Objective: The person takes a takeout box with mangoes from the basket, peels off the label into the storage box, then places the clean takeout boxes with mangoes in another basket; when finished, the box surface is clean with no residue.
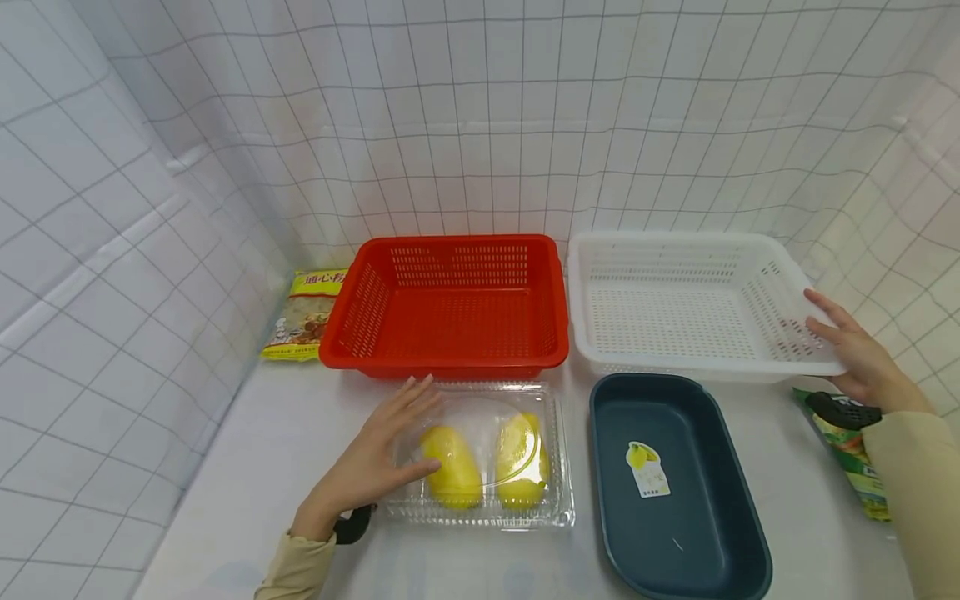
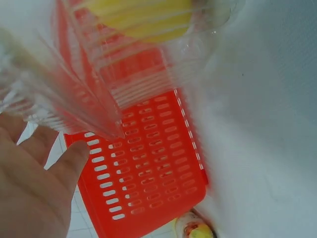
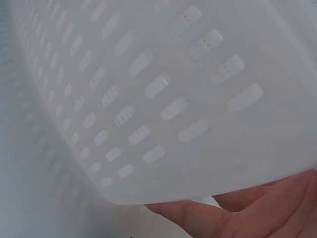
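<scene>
A clear plastic clamshell box with two yellow, mango-like fruits lies at the front middle. My left hand rests on its left side, fingers stretched over the lid and thumb extended above one fruit. The left wrist view catches the box's ribbed wall close up beside the fingers. At the far right, my right hand holds the right end of a white slotted basket. Two fingers show over its rim, and the right wrist view has the hand against the basket's corner.
A red slotted basket stands behind the box. Right of the box is a dark blue tray holding a small label. A yellow food packet lies at the back left, a green packet below the right forearm. Grid-patterned cloth surrounds the table.
</scene>
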A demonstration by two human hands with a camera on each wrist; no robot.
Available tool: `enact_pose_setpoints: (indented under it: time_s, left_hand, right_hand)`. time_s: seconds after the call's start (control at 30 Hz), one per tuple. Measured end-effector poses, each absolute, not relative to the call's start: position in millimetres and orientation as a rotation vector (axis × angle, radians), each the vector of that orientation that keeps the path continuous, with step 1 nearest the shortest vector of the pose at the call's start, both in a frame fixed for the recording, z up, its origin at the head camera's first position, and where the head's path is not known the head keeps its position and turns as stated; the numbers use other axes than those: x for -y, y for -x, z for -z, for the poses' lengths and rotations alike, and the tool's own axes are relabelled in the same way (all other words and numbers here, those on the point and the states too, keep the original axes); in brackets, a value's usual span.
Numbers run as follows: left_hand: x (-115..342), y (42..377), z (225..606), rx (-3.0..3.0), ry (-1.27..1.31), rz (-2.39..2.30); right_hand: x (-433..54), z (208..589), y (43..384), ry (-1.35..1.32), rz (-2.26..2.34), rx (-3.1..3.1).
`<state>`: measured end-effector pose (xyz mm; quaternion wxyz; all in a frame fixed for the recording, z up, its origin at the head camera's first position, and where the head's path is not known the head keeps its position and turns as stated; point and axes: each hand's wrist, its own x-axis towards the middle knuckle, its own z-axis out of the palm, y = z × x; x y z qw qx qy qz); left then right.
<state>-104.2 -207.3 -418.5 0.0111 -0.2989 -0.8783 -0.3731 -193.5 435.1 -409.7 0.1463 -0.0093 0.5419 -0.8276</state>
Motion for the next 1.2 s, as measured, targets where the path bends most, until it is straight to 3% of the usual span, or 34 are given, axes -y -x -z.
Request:
enact_pose_setpoints:
  time_s: [0.33, 0.8, 1.2]
  left_hand:
    - [221, 106, 429, 2.748, 0.583, 1.350]
    - [223, 103, 434, 2.823, 0.377, 1.795]
    - [223, 105, 428, 2.960, 0.096, 1.840]
  right_hand:
    - [-437, 412, 193, 0.027, 2.352, -1.626]
    - [-436, 413, 192, 0.041, 2.370, -1.619]
    - [-434, 412, 194, 0.040, 2.363, -1.621]
